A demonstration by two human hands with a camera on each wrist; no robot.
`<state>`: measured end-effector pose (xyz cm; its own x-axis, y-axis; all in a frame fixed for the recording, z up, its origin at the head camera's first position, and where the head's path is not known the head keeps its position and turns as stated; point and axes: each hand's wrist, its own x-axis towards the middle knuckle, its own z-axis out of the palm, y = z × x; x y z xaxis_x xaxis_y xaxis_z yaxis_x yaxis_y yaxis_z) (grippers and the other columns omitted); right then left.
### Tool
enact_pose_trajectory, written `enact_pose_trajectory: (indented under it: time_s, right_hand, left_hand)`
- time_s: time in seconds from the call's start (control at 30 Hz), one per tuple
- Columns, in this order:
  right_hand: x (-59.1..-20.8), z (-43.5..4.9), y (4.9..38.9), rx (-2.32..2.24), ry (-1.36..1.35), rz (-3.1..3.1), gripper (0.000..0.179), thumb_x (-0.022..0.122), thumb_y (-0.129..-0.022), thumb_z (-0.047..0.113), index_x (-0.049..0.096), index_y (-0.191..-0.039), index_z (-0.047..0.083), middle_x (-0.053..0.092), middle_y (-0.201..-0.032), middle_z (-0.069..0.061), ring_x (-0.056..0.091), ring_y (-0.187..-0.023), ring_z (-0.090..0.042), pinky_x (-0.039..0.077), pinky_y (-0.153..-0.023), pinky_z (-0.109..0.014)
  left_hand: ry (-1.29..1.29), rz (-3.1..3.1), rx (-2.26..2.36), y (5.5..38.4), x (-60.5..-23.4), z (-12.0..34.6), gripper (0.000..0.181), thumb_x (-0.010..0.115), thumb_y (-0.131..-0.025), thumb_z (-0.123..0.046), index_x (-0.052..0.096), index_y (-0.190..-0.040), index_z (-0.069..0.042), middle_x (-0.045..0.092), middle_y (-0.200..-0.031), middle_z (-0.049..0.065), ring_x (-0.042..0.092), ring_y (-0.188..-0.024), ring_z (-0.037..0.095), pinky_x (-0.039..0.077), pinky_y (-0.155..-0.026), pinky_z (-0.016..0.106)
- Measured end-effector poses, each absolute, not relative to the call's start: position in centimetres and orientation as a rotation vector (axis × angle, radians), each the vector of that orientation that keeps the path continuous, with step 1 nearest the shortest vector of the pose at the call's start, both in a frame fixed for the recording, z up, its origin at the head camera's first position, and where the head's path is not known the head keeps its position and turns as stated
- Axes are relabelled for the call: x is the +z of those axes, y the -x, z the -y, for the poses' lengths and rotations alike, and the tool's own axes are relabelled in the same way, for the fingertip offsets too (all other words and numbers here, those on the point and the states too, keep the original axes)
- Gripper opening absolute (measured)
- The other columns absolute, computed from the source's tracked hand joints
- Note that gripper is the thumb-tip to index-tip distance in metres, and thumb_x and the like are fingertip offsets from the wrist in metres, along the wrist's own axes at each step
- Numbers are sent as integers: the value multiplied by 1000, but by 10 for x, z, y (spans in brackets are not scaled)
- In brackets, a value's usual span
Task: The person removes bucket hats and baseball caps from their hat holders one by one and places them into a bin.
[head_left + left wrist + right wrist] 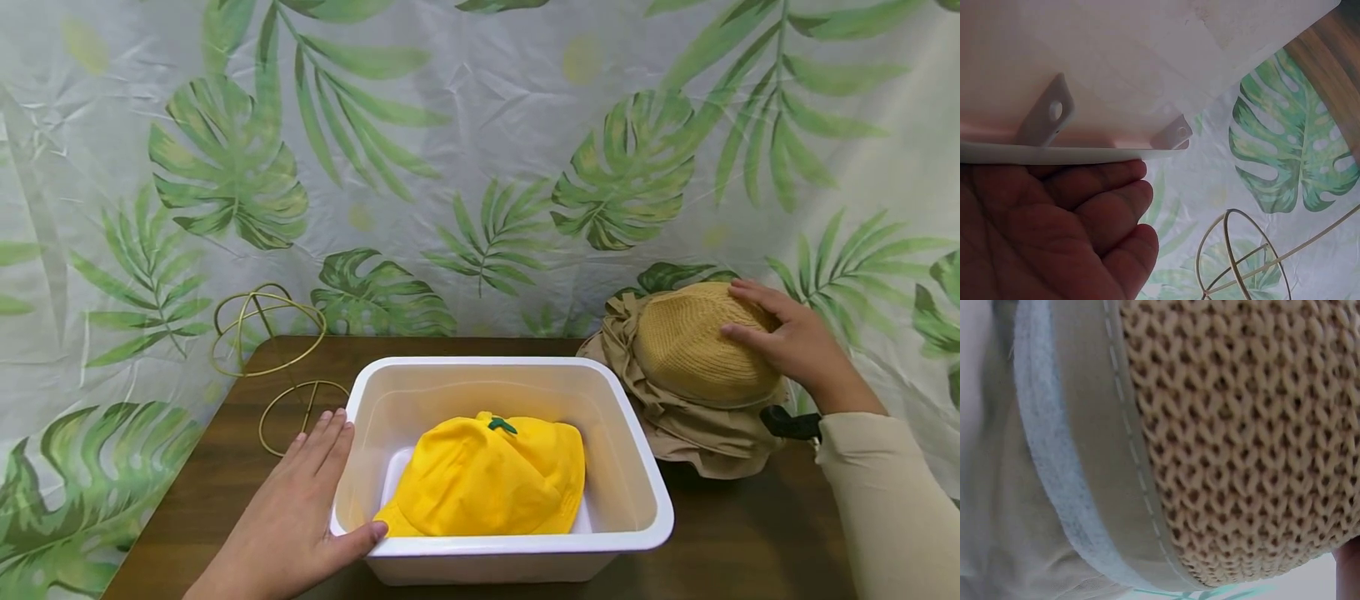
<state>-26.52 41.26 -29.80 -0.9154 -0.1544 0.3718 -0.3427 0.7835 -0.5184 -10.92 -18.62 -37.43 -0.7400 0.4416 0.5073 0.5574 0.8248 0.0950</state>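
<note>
A white plastic basin stands on the table, with a yellow cap with a small green tab on its crown lying inside. My left hand lies along the basin's left side, fingers extended at the rim and thumb on the near left corner. The left wrist view shows those fingers against the rim's edge. At the right sits a sun hat with a tan knitted crown and a gathered beige fabric brim. My right hand rests on the right of the crown, fingers and thumb spread.
A gold wire stand with rings is behind the basin at the left. The dark wooden table backs onto a leaf-printed curtain. A black strap shows at the right wrist, beside the hat brim.
</note>
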Motion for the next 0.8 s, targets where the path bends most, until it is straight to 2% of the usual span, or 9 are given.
enact_pose_trajectory:
  time_s: [0.2, 0.5, 0.57, 0.63, 0.73, 0.8]
  right_hand:
    - [-298, -414, 267, 888, -388, 2671, 66, 71, -93, 26, 43, -151, 11, 30, -160, 6, 18, -149, -19, 16, -115, -59]
    - [-303, -412, 270, 930, -389, 2636, 58, 69, -95, 26, 50, -146, 6, 37, -157, 2, 22, -148, -18, 16, -117, -53]
    - [-304, -412, 271, 933, -379, 2626, 56, 68, -95, 27, 51, -145, 6, 39, -156, 4, 24, -147, -17, 17, -119, -45]
    - [-305, -412, 271, 926, -370, 2619, 54, 67, -96, 27, 53, -144, 7, 41, -154, 8, 26, -145, -12, 20, -118, -30]
    - [-305, -412, 272, 927, -378, 2601, 50, 66, -97, 25, 55, -142, 6, 43, -152, 9, 29, -142, -5, 22, -108, -13]
    - [-306, -413, 273, 920, -386, 2590, 48, 66, -97, 23, 56, -140, 5, 44, -151, 8, 30, -139, 0, 23, -100, -6]
  left_hand:
    - [733, 2557, -362, 108, -374, 187, 97, 62, -85, -64, 41, -144, 11, 40, -151, 24, 34, -141, 39, 0, -119, 25]
    - [729, 2562, -354, 107, -375, 187, 95, 62, -86, -63, 44, -143, 10, 40, -152, 23, 34, -141, 38, -2, -118, 23]
    - [728, 2558, -356, 107, -375, 187, 95, 62, -86, -63, 44, -143, 10, 40, -151, 23, 34, -141, 37, -2, -118, 23]
    - [730, 2555, -356, 107, -375, 187, 94, 62, -86, -63, 44, -142, 11, 40, -151, 23, 34, -141, 37, -1, -118, 23]
    - [730, 2554, -354, 106, -375, 188, 94, 62, -86, -63, 45, -142, 11, 41, -151, 23, 34, -141, 37, -1, -118, 23]
    - [727, 2558, -349, 106, -375, 188, 94, 62, -86, -63, 44, -143, 10, 41, -151, 23, 34, -142, 37, -1, -118, 24]
